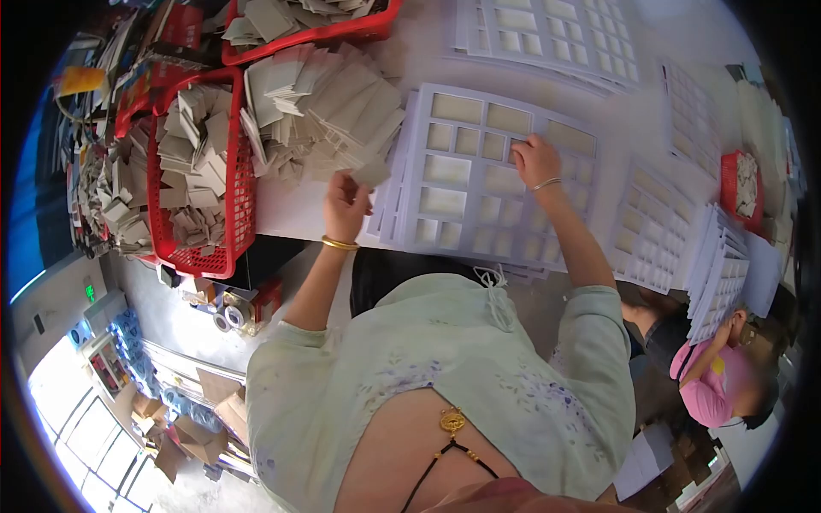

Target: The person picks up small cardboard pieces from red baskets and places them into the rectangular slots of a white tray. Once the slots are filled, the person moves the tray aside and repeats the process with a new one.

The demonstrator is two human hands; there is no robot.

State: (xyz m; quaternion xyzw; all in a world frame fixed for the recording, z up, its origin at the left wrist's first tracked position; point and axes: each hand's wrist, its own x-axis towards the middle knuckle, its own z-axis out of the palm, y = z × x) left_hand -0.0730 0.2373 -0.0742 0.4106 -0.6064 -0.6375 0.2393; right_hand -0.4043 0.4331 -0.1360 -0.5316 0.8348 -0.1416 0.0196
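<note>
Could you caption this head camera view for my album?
Left hand holding a grey card, right hand at a white multi-window panel, near a red plastic basket.

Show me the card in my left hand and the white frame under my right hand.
Card (372, 174), head view: its flat face.
White frame (476, 175), head view: a divider near its middle.

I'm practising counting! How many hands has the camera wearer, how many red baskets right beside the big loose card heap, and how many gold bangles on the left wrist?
Left hand and right hand: 2
Nearer red basket and farther red basket: 2
Gold bangle: 1
Total: 5
</note>
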